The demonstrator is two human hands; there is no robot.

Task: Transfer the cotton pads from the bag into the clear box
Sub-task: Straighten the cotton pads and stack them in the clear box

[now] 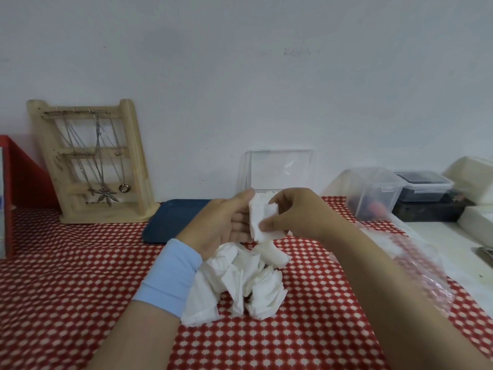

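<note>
Wooden necklace rack [93,161], blue tray [170,220]

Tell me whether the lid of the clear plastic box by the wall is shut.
No: the clear plastic box has its lid raised upright against the white wall.

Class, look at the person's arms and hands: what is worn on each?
A wide, plain light-blue fabric band wraps the left arm just behind the left hand. The right arm shows no sleeve. Neither the right hand nor the left shows gloves, rings or a watch.
</note>
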